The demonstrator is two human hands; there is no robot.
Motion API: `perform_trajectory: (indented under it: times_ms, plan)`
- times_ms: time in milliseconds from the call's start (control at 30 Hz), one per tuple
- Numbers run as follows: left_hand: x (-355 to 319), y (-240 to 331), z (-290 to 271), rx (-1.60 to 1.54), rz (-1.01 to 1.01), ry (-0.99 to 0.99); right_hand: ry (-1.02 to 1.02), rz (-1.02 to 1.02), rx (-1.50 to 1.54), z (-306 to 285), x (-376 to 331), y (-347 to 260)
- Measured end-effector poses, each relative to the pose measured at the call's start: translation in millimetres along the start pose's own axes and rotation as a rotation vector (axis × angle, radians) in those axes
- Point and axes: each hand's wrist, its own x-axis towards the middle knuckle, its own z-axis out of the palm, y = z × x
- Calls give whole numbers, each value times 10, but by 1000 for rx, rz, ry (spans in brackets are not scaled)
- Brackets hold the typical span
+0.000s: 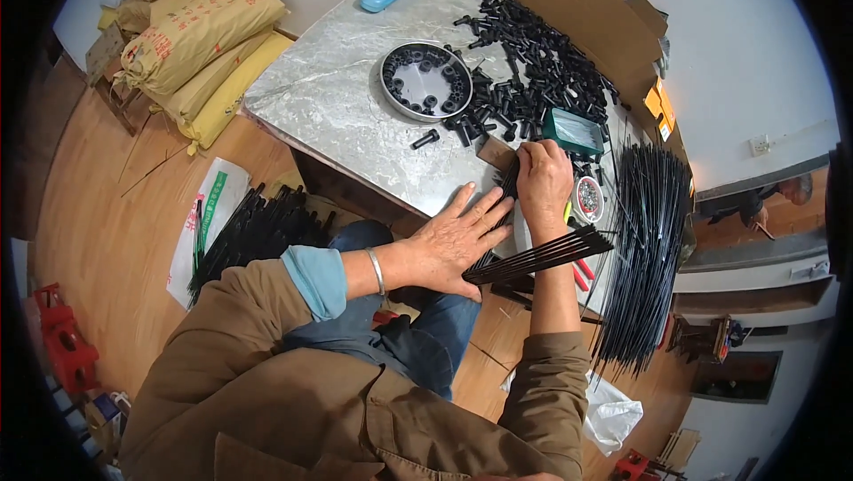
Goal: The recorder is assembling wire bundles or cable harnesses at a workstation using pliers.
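Observation:
My left hand (458, 239) lies with its fingers spread against a dark bundle at the table's front edge. A fan of thin black rods (542, 254) sticks out from beside its thumb and crosses over my right forearm. My right hand (544, 181) is closed, fingers curled down at the bundle's far end; whatever it grips is hidden under it. Just beyond its fingers lies a brown block (496, 152). To its right stand a white tub (587, 199) of small shiny pieces and a green box (573, 131). Red-handled pliers (583, 273) show beside my right forearm.
A round tray (388, 95) of black parts and a heap of black headed pieces (542, 55) cover the far table. Long thin black rods (644, 250) lie along its right side. On the floor at left are more black rods (267, 237) and stacked yellow sacks (204, 32).

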Motion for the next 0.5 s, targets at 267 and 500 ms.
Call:
perform_trajectory:
  times_ms: [267, 500]
  plan:
    - [2, -18, -20, -60, 10, -19, -14, 73, 235, -33, 150, 237]
    - [26, 45, -74, -84, -17, -37, -250, 476, -16, 34, 577, 1178]
